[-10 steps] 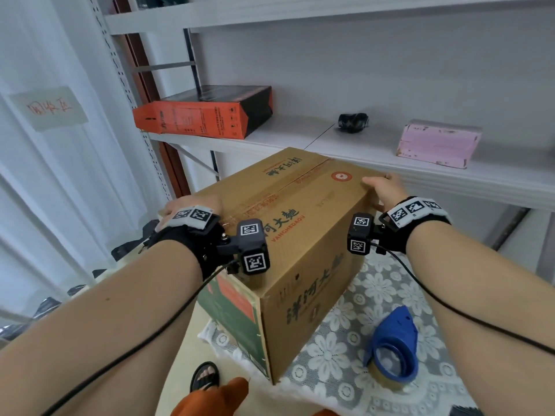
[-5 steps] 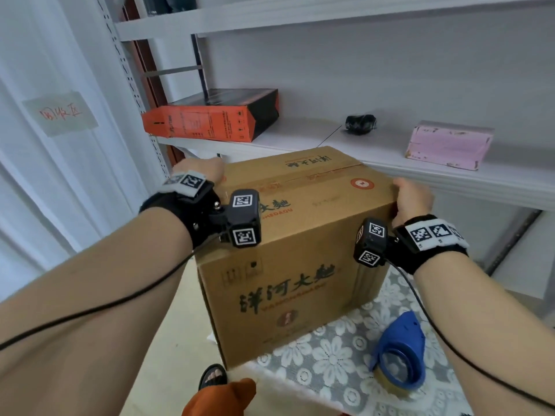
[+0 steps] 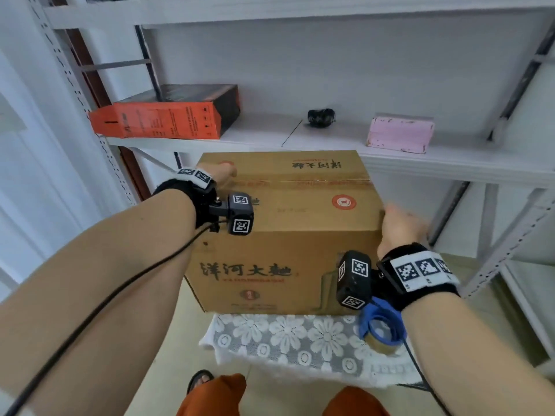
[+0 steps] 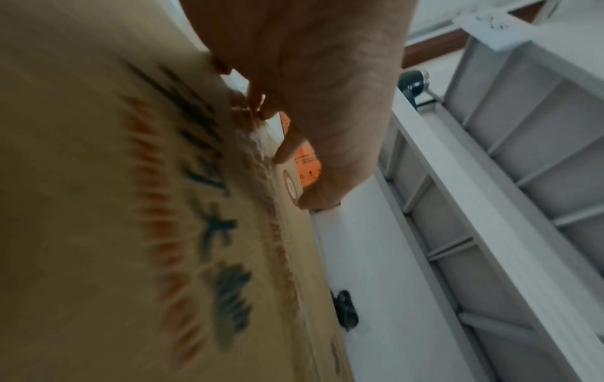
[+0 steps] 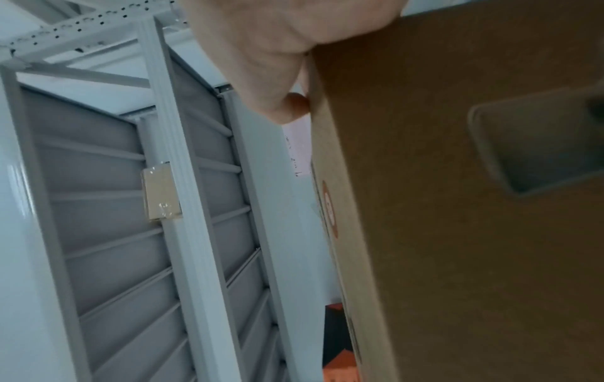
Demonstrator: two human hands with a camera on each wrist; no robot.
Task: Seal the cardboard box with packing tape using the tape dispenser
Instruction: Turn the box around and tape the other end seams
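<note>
The brown cardboard box [image 3: 285, 229] stands on the lace-covered table, its printed long face toward me and its top flaps closed along a centre seam. My left hand [image 3: 223, 172] grips the box's top left edge; in the left wrist view its fingertips [image 4: 284, 155] curl onto the edge of the box [image 4: 98, 206]. At the upper right edge my right hand [image 3: 399, 226] holds on, blurred. The right wrist view shows that hand [image 5: 261, 51] with its thumb against the corner of the box [image 5: 457, 232]; its fingers are hidden. The blue tape dispenser [image 3: 381, 328] lies on the table under my right wrist.
A white lace cloth [image 3: 300, 337] covers the small table. Behind the box runs a white shelf [image 3: 450, 166] with an orange carton [image 3: 162, 121], a small black object [image 3: 320, 118] and a pink box [image 3: 401, 133]. A grey shelf upright [image 3: 510, 235] stands close on the right.
Both hands have turned the box from corner-on until its long printed face points at me. The right hand has slid down the right edge and now covers part of the tape dispenser.
</note>
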